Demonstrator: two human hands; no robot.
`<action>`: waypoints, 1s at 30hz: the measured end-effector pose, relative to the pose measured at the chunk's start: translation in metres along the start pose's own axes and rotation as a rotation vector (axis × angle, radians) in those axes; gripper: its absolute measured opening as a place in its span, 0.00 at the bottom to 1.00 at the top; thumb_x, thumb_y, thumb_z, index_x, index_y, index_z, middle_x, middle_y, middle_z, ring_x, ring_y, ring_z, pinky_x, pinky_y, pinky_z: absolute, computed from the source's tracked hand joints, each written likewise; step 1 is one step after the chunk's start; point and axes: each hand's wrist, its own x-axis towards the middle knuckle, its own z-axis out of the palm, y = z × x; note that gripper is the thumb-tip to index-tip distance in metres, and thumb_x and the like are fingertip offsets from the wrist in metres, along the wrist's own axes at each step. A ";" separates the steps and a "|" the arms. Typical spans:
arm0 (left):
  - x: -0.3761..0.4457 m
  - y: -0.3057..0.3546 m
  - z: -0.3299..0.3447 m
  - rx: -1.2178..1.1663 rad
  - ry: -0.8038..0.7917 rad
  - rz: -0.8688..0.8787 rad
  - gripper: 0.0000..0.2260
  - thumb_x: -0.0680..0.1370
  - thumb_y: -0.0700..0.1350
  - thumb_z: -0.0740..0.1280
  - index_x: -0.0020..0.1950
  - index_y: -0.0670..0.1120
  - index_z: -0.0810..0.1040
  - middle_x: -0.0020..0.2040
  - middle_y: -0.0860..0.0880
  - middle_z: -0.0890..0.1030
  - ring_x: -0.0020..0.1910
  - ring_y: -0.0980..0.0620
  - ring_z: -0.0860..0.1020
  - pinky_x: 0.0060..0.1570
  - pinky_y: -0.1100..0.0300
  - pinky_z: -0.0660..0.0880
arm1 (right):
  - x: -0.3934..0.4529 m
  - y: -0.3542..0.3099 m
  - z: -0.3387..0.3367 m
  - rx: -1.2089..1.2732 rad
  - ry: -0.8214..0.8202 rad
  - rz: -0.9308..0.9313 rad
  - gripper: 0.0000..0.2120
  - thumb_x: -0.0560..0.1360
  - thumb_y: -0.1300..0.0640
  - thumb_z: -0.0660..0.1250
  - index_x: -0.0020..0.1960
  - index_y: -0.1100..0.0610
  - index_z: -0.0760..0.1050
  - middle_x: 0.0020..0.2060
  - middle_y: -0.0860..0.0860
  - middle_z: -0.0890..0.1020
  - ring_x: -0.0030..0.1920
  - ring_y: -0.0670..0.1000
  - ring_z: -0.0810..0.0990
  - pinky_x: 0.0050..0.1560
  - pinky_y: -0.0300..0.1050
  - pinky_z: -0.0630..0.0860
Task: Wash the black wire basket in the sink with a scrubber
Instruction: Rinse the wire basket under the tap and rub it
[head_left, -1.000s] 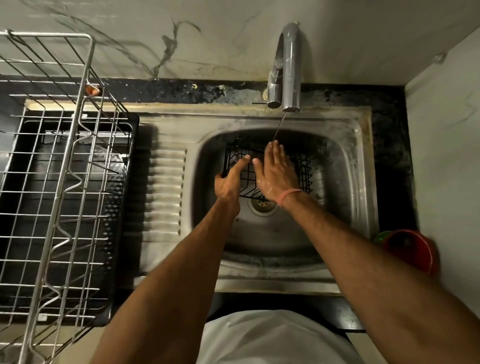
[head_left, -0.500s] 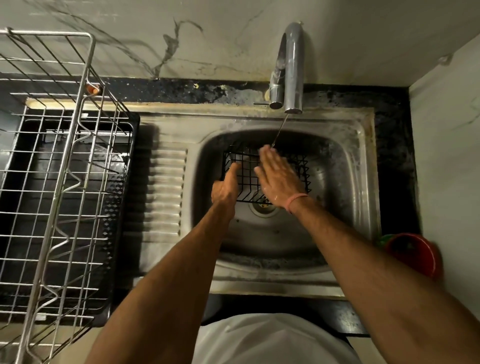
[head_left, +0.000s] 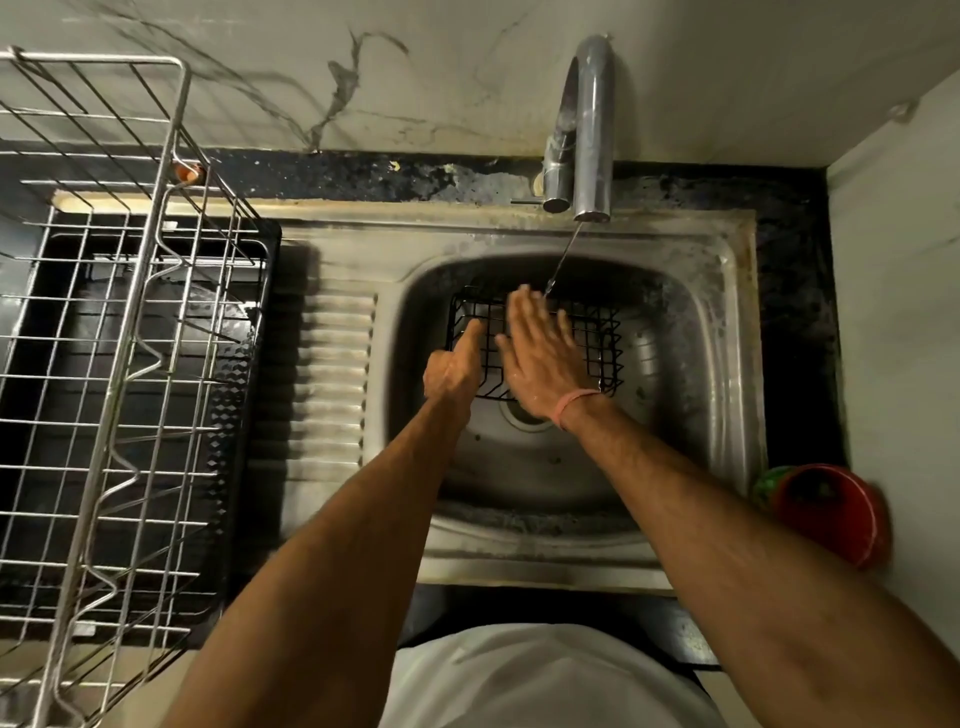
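The black wire basket (head_left: 597, 343) sits in the steel sink (head_left: 675, 415), under a thin stream of water from the tap (head_left: 587, 130). My left hand (head_left: 454, 366) grips the basket's left rim, thumb along the wire. My right hand (head_left: 540, 358) lies flat and wet over the basket's middle, fingers together and blurred, with a pink band on the wrist. No scrubber shows in either hand.
A steel wire dish rack (head_left: 119, 338) on a black tray fills the left counter. The ribbed drainboard (head_left: 332, 379) lies between rack and basin. A red bowl (head_left: 831, 509) stands at the right edge near the wall.
My right hand has slid a little up and to the left across the basket, toward the water stream. My left hand keeps its hold on the left rim.
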 end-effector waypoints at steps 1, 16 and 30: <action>0.000 0.000 -0.001 0.024 0.002 -0.002 0.40 0.80 0.68 0.68 0.80 0.40 0.70 0.73 0.40 0.76 0.63 0.43 0.77 0.57 0.50 0.73 | -0.001 0.003 0.001 -0.035 -0.028 -0.136 0.31 0.88 0.43 0.40 0.86 0.56 0.38 0.85 0.53 0.39 0.85 0.52 0.37 0.85 0.56 0.41; 0.005 0.001 -0.005 0.221 0.084 0.006 0.37 0.79 0.72 0.65 0.71 0.41 0.78 0.64 0.41 0.80 0.58 0.43 0.79 0.60 0.47 0.78 | -0.005 0.026 -0.003 -0.001 -0.037 0.062 0.32 0.88 0.40 0.38 0.85 0.54 0.37 0.85 0.51 0.38 0.84 0.50 0.37 0.85 0.53 0.40; 0.003 -0.019 -0.008 0.242 0.069 -0.013 0.35 0.83 0.69 0.62 0.73 0.39 0.77 0.65 0.40 0.80 0.59 0.42 0.80 0.63 0.48 0.77 | -0.003 0.011 -0.002 -0.006 -0.070 0.270 0.35 0.87 0.38 0.39 0.85 0.58 0.37 0.84 0.55 0.37 0.85 0.55 0.37 0.84 0.55 0.41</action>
